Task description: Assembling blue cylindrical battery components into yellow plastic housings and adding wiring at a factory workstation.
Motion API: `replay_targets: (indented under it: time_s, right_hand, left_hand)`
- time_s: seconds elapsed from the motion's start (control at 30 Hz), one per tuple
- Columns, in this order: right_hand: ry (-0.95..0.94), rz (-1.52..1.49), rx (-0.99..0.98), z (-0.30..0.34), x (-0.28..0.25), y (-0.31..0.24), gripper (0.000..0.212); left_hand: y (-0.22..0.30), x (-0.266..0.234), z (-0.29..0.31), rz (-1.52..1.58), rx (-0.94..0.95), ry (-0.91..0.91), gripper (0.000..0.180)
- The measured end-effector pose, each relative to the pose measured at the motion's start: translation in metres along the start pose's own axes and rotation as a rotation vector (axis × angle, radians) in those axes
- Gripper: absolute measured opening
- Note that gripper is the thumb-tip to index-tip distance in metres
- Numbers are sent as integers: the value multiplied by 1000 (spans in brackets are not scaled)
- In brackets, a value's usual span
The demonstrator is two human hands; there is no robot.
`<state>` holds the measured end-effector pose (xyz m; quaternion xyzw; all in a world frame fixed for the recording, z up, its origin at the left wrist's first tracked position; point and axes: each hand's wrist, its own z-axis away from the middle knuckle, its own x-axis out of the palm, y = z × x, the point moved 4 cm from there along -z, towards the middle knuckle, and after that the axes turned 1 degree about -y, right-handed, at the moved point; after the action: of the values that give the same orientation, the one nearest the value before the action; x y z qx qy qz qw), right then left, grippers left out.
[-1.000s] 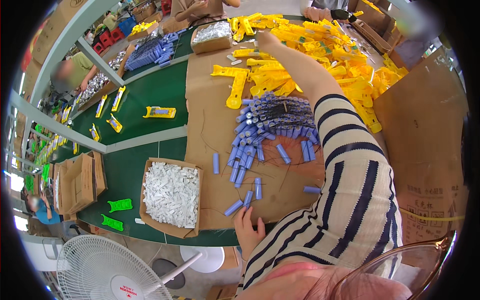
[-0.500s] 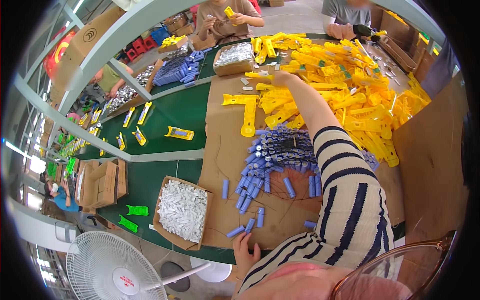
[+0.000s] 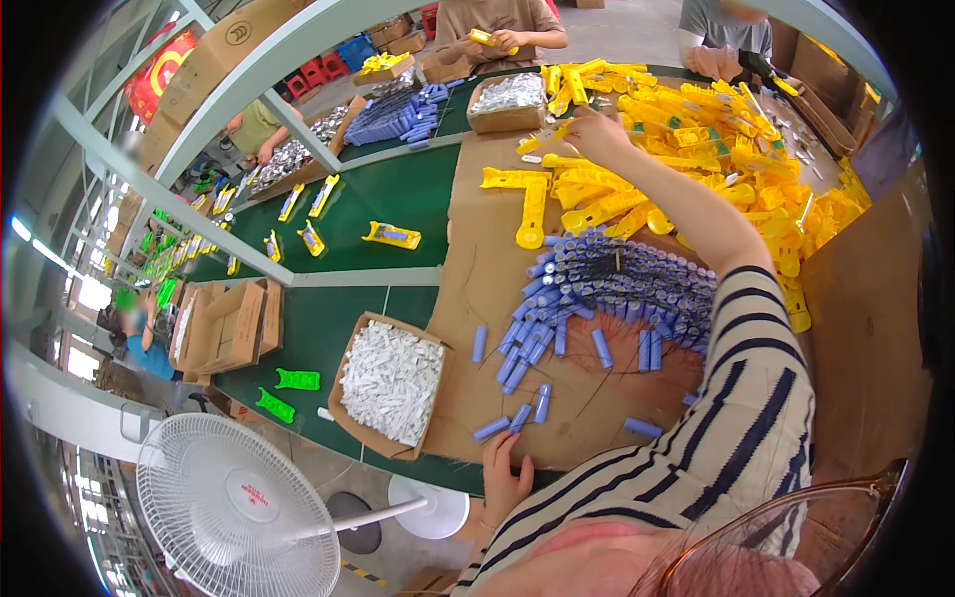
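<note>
At the far side of the work surface, my right hand [image 3: 599, 137] pinches a yellow plastic shell [image 3: 540, 141] by its near end. Next to it lies a heap of yellow shells [image 3: 686, 129]. My left hand [image 3: 508, 472] rests at the near edge with its fingers apart and nothing visible in it. Just beyond its fingertips lie loose blue cylindrical cells [image 3: 491, 429] with thin dark wires. A dense bundle of wired blue cells [image 3: 627, 274] sits in the middle, partly behind my right arm. Two yellow shells [image 3: 533, 211] lie to its left, one crossing the other's end.
A carton of small white parts [image 3: 393, 383] stands on the left, beside two green shells [image 3: 297, 379]. Filled yellow shells [image 3: 392, 235] lie on the green belt [image 3: 358, 204]. Another carton [image 3: 507, 104] is at the back. A white fan [image 3: 239, 497] stands near left; co-workers sit across.
My right hand has lifted slightly with the yellow shell, which now tilts. The whole view has shifted, so things appear further right. My left hand stays at the near edge.
</note>
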<state>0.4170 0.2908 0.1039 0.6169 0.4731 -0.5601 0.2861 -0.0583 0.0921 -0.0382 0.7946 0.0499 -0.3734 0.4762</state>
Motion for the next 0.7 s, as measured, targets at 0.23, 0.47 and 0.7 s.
replay_targets:
  time_s: [0.23,0.47,0.7]
  right_hand:
    - [321,-398,-628,144,-69,-120,19]
    - [118,-675,-943,281,-71,-225,25]
    - [10,-734,-1200,322,-82,-234,53]
  left_hand:
    - [9,-33,1,19,41,245,37]
    - [81,-86,-82,1128,125,351,70]
    - [93,-108,-40,1325,135,446,64]
